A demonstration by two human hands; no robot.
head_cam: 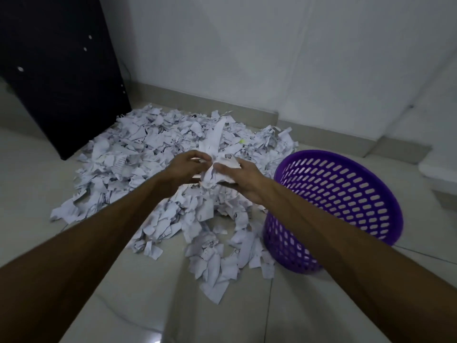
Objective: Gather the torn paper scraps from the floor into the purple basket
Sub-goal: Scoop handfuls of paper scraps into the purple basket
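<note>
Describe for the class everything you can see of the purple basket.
The purple basket looks like moulded plastic, round, with a smooth solid rim and walls pierced by rows of oval slots. It stands upright on the tiled floor, right of the paper scraps; some scraps lie against its base. The right forearm crosses in front of it.

White torn paper scraps heaped on floor, purple basket upright beside

A heap of torn paper scraps lies on the floor, reaching back nearly to the wall. A cabinet stands at the heap's far left. The basket stands on the floor just right of the heap, scraps touching its base. Both hands, left hand and right hand, hold a bunch of scraps between them above the heap.
</note>
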